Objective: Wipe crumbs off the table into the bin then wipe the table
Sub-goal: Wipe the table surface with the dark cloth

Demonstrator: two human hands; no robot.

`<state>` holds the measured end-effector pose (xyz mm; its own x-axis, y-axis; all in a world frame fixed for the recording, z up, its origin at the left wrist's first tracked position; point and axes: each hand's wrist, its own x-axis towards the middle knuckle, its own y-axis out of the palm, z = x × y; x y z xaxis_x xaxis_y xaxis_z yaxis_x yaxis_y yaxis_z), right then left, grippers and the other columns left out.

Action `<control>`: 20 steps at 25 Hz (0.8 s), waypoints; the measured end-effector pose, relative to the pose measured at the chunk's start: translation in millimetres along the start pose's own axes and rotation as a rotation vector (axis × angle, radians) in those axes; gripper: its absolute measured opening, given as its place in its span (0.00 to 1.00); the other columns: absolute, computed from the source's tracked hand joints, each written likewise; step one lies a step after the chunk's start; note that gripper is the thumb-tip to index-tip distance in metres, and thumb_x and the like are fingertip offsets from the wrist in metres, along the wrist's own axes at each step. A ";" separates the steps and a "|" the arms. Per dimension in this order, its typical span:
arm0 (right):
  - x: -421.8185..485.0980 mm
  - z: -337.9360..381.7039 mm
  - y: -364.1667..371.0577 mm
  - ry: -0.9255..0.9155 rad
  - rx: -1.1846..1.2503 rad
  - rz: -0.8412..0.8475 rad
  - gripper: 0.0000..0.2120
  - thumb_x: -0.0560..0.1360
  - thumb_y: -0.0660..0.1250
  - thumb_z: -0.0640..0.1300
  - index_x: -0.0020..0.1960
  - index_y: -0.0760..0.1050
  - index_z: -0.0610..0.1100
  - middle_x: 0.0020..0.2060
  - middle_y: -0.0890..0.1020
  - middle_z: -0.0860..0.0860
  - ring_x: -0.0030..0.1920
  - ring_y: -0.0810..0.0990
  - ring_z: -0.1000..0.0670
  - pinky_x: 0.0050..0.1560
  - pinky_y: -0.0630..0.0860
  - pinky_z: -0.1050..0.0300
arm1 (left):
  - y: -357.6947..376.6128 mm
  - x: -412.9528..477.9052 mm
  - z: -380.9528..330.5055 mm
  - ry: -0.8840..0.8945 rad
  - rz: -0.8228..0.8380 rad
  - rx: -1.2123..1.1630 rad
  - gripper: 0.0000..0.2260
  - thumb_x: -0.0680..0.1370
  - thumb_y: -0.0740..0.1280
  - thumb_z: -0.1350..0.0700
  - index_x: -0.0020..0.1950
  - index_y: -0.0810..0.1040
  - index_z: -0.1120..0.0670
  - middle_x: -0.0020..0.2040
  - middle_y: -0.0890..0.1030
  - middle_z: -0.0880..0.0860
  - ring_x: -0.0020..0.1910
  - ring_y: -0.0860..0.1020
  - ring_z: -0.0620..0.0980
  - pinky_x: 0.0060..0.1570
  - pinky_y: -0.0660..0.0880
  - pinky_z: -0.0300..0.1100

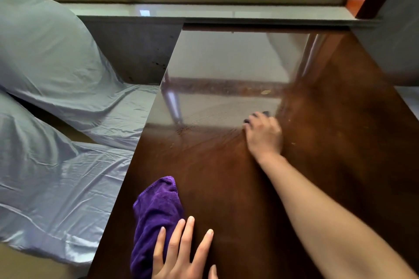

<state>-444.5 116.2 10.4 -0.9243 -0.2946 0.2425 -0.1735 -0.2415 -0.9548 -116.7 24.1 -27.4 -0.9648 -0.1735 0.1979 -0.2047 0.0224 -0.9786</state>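
A dark glossy brown table (226, 176) fills the middle of the view. A crumpled purple cloth (156, 208) lies near its front left corner. My left hand (181, 249) rests palm down at the table's front edge with fingers spread, its outer fingers lying on the cloth without gripping it. My right hand (264, 133) reaches to the table's middle, palm down, fingers bent against the surface and blurred. A pale crumb (265, 92) lies beyond it, and small crumbs (293, 143) are scattered to its right. No bin shows.
A bed with grey-blue sheets (68, 165) and a pillow (40, 52) borders the table's left edge. A window sill (204, 12) and window run along the far side. A grey wall (396, 47) stands at the right.
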 end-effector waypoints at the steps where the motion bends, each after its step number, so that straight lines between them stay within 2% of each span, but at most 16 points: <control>1: -11.5 27.2 -1.2 -0.120 0.036 0.021 0.13 0.79 0.59 0.52 0.55 0.79 0.48 0.60 0.80 0.49 0.58 0.76 0.43 0.61 0.68 0.51 | -0.8 0.4 0.2 -0.001 0.001 -0.010 0.27 0.65 0.67 0.38 0.64 0.78 0.41 0.67 0.79 0.57 0.70 0.69 0.54 0.69 0.62 0.60; 4: -65.5 61.2 1.1 -0.518 0.174 0.111 0.12 0.74 0.67 0.51 0.53 0.81 0.45 0.58 0.82 0.46 0.59 0.79 0.40 0.66 0.72 0.49 | -2.4 2.5 -1.1 -0.028 0.005 -0.049 0.28 0.64 0.67 0.40 0.64 0.79 0.42 0.68 0.78 0.56 0.70 0.70 0.53 0.68 0.64 0.60; 6: -81.5 27.7 -9.8 -0.593 0.211 0.129 0.14 0.74 0.70 0.50 0.56 0.82 0.45 0.60 0.82 0.46 0.61 0.79 0.40 0.65 0.74 0.49 | -2.7 1.0 -1.8 -0.022 -0.011 -0.063 0.28 0.64 0.67 0.41 0.64 0.79 0.42 0.68 0.78 0.56 0.70 0.70 0.53 0.69 0.64 0.61; 8: -87.7 -34.8 -24.4 -0.447 0.164 0.087 0.14 0.74 0.71 0.48 0.57 0.81 0.44 0.61 0.82 0.45 0.62 0.79 0.39 0.65 0.74 0.47 | -4.0 -1.1 -0.8 -0.013 -0.015 -0.077 0.28 0.65 0.68 0.42 0.65 0.78 0.43 0.69 0.77 0.56 0.71 0.69 0.53 0.71 0.62 0.60; 12: -126.0 -163.8 -64.4 0.107 0.032 0.019 0.16 0.76 0.70 0.45 0.62 0.80 0.42 0.65 0.79 0.42 0.63 0.77 0.38 0.65 0.71 0.47 | -7.9 -0.5 -0.8 0.004 0.008 -0.079 0.27 0.69 0.65 0.42 0.67 0.76 0.45 0.70 0.75 0.58 0.71 0.69 0.56 0.74 0.56 0.61; 15: -174.4 -144.2 -77.6 0.252 0.037 -0.002 0.15 0.75 0.70 0.45 0.61 0.80 0.42 0.63 0.80 0.42 0.60 0.78 0.38 0.65 0.70 0.48 | -11.8 -1.5 -1.7 -0.009 0.065 -0.053 0.26 0.71 0.61 0.42 0.68 0.75 0.47 0.71 0.74 0.60 0.72 0.69 0.59 0.75 0.53 0.62; 17: -210.9 -86.4 -76.4 0.117 0.054 -0.013 0.12 0.75 0.70 0.45 0.57 0.81 0.43 0.60 0.82 0.45 0.60 0.79 0.40 0.65 0.68 0.50 | -15.3 -1.9 -2.9 -0.013 0.107 -0.028 0.26 0.72 0.60 0.41 0.69 0.75 0.47 0.70 0.74 0.60 0.72 0.68 0.59 0.75 0.53 0.63; 20: -287.9 -3.2 -64.6 -0.285 0.138 0.093 0.17 0.75 0.66 0.53 0.62 0.78 0.49 0.65 0.79 0.50 0.67 0.75 0.42 0.70 0.69 0.48 | -19.9 -1.3 -4.8 -0.022 0.132 -0.022 0.26 0.73 0.58 0.41 0.69 0.74 0.47 0.70 0.74 0.61 0.72 0.68 0.59 0.75 0.53 0.63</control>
<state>-168.2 219.6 1.7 -0.7984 -0.5635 0.2124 -0.0273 -0.3185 -0.9475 -112.1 28.7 -7.9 -0.9798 -0.1888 0.0660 -0.0801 0.0678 -0.9945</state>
